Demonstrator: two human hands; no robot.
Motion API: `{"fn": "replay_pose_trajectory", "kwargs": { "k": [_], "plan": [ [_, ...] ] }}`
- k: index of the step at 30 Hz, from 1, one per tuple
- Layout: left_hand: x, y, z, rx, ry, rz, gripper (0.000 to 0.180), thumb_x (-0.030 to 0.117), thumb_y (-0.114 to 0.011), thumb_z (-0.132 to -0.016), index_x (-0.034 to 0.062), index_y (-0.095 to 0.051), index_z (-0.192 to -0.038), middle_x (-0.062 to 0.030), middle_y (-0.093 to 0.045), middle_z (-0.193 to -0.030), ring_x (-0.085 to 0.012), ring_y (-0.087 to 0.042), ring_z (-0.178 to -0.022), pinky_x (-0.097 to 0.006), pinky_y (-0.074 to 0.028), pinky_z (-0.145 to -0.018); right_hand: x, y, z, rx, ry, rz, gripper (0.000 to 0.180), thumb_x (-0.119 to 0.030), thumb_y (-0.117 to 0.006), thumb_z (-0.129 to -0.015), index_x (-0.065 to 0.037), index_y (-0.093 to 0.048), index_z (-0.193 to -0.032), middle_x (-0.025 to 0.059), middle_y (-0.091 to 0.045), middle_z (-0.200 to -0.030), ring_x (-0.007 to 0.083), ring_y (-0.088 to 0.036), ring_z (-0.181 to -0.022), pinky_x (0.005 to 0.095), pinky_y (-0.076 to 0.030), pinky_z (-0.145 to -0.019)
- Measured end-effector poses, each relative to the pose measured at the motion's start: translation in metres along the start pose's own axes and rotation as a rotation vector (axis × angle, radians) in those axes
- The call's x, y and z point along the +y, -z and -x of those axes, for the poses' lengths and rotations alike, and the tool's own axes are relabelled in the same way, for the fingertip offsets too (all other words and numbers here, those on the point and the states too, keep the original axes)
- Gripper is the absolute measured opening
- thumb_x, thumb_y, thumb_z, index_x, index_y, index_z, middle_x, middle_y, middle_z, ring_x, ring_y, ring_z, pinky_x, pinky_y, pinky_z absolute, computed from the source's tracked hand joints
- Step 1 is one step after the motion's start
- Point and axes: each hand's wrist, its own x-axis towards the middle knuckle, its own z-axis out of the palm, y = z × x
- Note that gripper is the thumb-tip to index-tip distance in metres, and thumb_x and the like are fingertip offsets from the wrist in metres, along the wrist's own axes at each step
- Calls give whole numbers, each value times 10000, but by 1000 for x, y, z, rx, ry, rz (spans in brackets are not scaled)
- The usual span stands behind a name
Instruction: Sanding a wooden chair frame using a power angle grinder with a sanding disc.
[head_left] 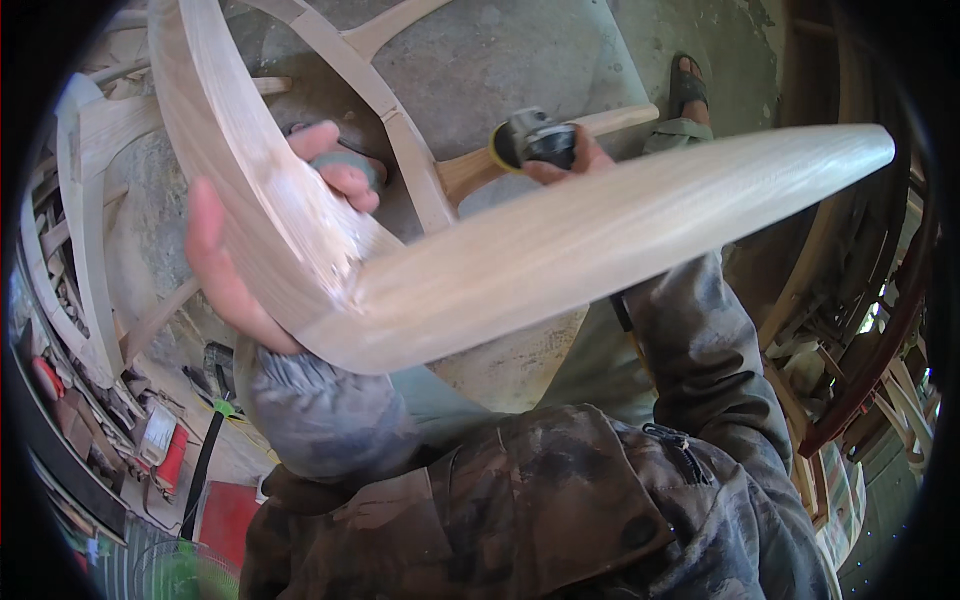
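Observation:
A pale unfinished wooden chair frame [520, 260] fills the middle, its curved rail bending from upper left down and out to the right. My left hand [240, 270] grips the rail at the bend, fingers wrapped over its far side, thumb on the near side. My right hand [565, 160] is mostly hidden behind the rail and holds a small power sander [530, 140] with a yellow pad against a round wooden leg [480, 170]. Camouflage jacket sleeves cover both forearms.
More bare wooden chair parts [85, 220] stand at the left. Dark curved chair frames [870, 370] crowd the right. Red items and scraps [170, 450] lie on the floor at lower left. My sandalled foot [688, 85] rests on the concrete floor [520, 60].

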Motion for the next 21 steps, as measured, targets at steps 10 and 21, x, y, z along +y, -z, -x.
{"fn": "replay_pose_trajectory", "kwargs": {
  "k": [10,21],
  "plan": [
    [40,16,-55,-462,212,38,672,486,-399,-962,-117,-497,-1241,-187,-661,-960,-282,-649,-827,-363,-545,-753,45,-35,-63,-54,521,472,871,-529,-751,-737,68,-441,-1290,284,-613,-1194,372,-629,-1094,415,-484,-955],
    [47,25,-62,-520,255,36,770,529,-361,-935,-127,-392,-1337,-197,-604,-1008,-302,-630,-919,-391,-542,-790,31,-66,-50,-127,541,536,875,-513,-743,-743,92,-421,-1287,310,-628,-1133,396,-625,-1091,410,-485,-953]
  ]
}}
